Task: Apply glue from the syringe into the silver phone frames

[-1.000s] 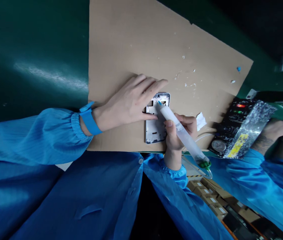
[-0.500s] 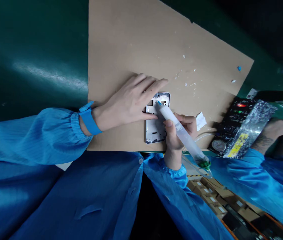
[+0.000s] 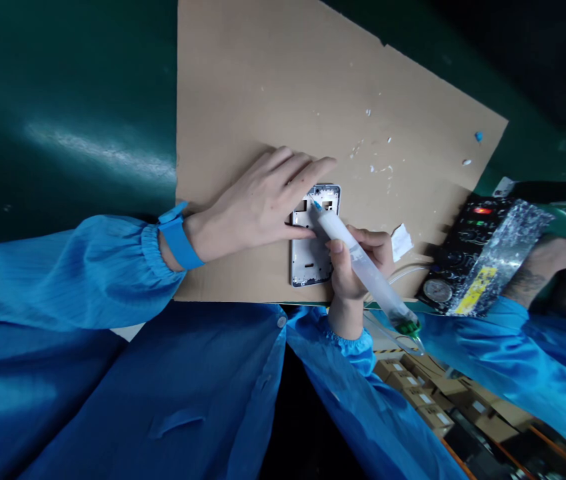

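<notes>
The thumb and fingers of the right hand (image 3: 347,285) are clamped around the barrel of a translucent syringe (image 3: 379,285), which I view tilted, with its blue needle tip (image 3: 317,205) directed at the upper part of the phone frame (image 3: 309,257). Whether the tip touches the surface, I cannot tell. The left hand (image 3: 260,207) lies palm down at the frame's left side: thumb apart from the index finger, thumb tip over the frame, index finger extended across its upper left corner. The frame lies flat on a cardboard sheet (image 3: 253,80), near the edge closest to the wearer. A blue wrist strap (image 3: 181,244) encircles the left wrist. At the syringe's rear end I note a green cap (image 3: 407,326). Right of the frame is a white scrap (image 3: 401,242); farther right stands a black control box (image 3: 455,250) with a lit red display. Beyond it, I observe a co-worker's hand (image 3: 555,257). Below, on the right, are cartons (image 3: 420,397).
</notes>
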A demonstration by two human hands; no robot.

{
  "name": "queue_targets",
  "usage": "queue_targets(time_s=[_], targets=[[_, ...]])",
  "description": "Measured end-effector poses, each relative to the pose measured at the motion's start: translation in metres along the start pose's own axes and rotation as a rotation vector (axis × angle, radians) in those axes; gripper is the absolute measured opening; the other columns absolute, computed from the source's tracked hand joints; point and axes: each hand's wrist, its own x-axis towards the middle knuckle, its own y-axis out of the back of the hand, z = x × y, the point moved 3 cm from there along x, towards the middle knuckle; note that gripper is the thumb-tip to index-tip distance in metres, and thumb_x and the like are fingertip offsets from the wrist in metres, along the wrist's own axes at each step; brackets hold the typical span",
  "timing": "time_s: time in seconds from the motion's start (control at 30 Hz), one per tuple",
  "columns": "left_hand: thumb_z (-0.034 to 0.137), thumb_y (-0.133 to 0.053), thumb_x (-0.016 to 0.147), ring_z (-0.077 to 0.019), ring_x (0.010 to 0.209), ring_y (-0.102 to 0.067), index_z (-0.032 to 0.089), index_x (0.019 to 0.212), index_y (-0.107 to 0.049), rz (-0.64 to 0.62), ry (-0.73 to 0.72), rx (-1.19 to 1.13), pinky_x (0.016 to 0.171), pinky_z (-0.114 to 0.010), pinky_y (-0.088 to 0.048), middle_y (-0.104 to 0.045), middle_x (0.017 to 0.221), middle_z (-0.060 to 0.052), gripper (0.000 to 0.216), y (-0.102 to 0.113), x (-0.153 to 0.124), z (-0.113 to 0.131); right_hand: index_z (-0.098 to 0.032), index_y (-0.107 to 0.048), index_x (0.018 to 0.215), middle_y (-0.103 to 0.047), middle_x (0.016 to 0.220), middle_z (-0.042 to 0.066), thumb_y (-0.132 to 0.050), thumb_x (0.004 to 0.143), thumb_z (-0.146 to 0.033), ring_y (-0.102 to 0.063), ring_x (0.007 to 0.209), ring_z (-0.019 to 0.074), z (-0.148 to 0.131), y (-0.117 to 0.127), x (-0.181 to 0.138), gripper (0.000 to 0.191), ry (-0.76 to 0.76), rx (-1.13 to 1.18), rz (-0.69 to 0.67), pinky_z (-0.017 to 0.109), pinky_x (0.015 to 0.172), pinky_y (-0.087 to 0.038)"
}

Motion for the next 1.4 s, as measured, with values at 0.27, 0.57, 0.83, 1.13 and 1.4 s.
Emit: queue_targets(time_s=[0.27, 0.57, 0.83, 1.13, 1.4], targets=[[0.051, -0.091, 0.097, -0.0465, 0.147, -0.06, 0.021, 0.175, -0.038, -0.026, 0.018, -0.033, 0.127, -0.066, -0.048, -0.062, 0.162, -0.021, 0.099, 0.0, 0.0, 0.0, -0.031, -0.071, 0.119, -0.078, 0.098, -0.001, -0.09, 0.097, -0.053, -0.077, 0.077, 0.0201, 0.006, 0.001, -0.004, 0.037, -0.021, 0.016, -0.019, 0.035, 0.064, -0.065], [0.053, -0.089, 0.098, -0.044, 0.14, -0.064, 0.021, 0.173, -0.041, -0.008, 0.008, -0.006, 0.123, -0.064, -0.053, -0.066, 0.154, -0.02, 0.095, 0.001, 0.001, 0.001, -0.03, -0.068, 0.116, -0.078, 0.097, 0.001, -0.086, 0.099, -0.061, -0.077, 0.075, 0.0173, 0.005, 0.0, -0.002, 0.039, 0.003, -0.032, -0.019, 0.032, 0.068, -0.066], [0.049, -0.089, 0.098, -0.0441, 0.142, -0.063, 0.022, 0.173, -0.041, -0.014, 0.017, -0.022, 0.124, -0.063, -0.051, -0.065, 0.156, -0.019, 0.092, 0.0, 0.0, 0.0, -0.031, -0.067, 0.115, -0.078, 0.095, 0.001, -0.084, 0.1, -0.064, -0.076, 0.075, 0.0197, -0.002, -0.002, -0.001, 0.04, -0.014, -0.042, -0.018, 0.037, 0.066, -0.066], [0.054, -0.09, 0.097, -0.0461, 0.146, -0.06, 0.022, 0.176, -0.036, -0.026, 0.022, -0.047, 0.127, -0.066, -0.049, -0.063, 0.158, -0.021, 0.101, -0.001, -0.001, -0.001, -0.028, -0.071, 0.115, -0.078, 0.091, 0.0, -0.091, 0.097, -0.056, -0.076, 0.071, 0.017, -0.001, -0.002, 0.002, 0.038, 0.008, 0.023, 0.001, 0.032, 0.065, -0.065], [0.064, -0.082, 0.102, -0.0447, 0.154, -0.056, 0.026, 0.176, -0.037, -0.057, 0.062, -0.062, 0.137, -0.067, -0.041, -0.062, 0.16, -0.014, 0.094, -0.004, 0.0, -0.004, -0.022, -0.074, 0.111, -0.086, 0.096, 0.004, -0.096, 0.092, -0.054, -0.081, 0.076, 0.0188, -0.009, -0.004, 0.004, 0.043, -0.046, 0.055, 0.023, 0.03, 0.068, -0.063]])
